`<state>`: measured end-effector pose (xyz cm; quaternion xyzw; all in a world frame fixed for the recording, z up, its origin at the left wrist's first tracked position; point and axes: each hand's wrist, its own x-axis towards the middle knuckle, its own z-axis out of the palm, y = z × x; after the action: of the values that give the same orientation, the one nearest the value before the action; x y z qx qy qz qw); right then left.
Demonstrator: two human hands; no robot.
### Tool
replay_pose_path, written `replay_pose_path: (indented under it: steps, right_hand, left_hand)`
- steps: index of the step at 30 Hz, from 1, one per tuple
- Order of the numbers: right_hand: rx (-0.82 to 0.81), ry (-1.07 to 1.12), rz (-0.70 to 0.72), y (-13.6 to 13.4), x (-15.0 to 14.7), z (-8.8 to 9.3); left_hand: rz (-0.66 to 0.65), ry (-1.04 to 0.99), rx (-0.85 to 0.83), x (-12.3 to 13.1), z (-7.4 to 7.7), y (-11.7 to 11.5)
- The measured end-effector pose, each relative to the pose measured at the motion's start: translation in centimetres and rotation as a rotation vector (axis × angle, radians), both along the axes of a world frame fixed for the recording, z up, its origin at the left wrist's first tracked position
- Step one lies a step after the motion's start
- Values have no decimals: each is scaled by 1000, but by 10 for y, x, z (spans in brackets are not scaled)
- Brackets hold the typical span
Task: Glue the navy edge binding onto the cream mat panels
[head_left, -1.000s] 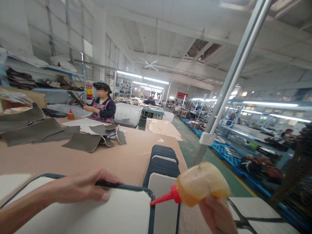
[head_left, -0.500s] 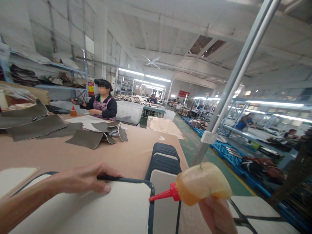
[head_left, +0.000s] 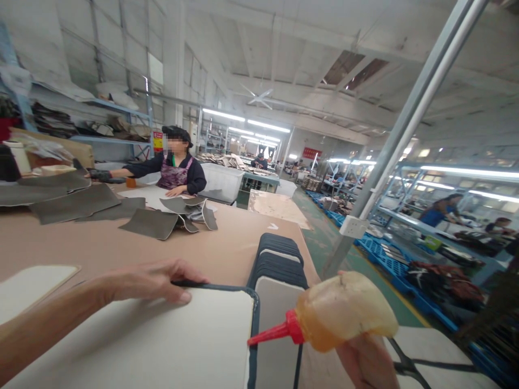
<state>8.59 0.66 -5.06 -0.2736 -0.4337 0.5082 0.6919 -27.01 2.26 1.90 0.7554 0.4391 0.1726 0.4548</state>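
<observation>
My left hand (head_left: 162, 283) grips the far edge of a cream panel (head_left: 170, 346) with a dark fabric border, thumb on its face and fingers over the far side. My right hand (head_left: 367, 359) is closed round a squeeze bottle (head_left: 344, 310), held on its side with amber liquid inside. The tip of its red nozzle is at the panel's right edge, where the cream face meets the dark border. A wet-looking streak shows at the corner above the tip. Just beyond the panel stands a stack of dark-edged panels (head_left: 279, 259).
Grey-brown sheet pieces (head_left: 150, 222) lie across the brown table (head_left: 227, 237). Another cream panel (head_left: 36, 286) is at the left. A co-worker (head_left: 178, 167) stands across the table, one arm stretched sideways. A metal post (head_left: 381, 162) rises at the right, near blue pallets (head_left: 377, 254).
The nozzle tip has moved down along the panel's right edge, away from the corner. My left hand keeps its hold. The co-worker has stretched an arm out to the left.
</observation>
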Motion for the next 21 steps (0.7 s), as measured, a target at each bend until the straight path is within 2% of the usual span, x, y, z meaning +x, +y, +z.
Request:
replay_pose_path:
  steps: [3,10,15,21]
  right_hand:
    - [4,-12,-4,0,2,-3]
    - [-48,-47,6,-6,-1,2]
    - [-116,-39,42,-11,-7,6]
    - [-103,-91,111,1,10,-11]
  left_hand:
    - [-45,-13,-151,-5,-2,5]
    - [16,-2,-153,-15,-10,8]
    - [-28,-53,-197,-15,-8,9]
    - [-82,-105,-269,-8,-2,8]
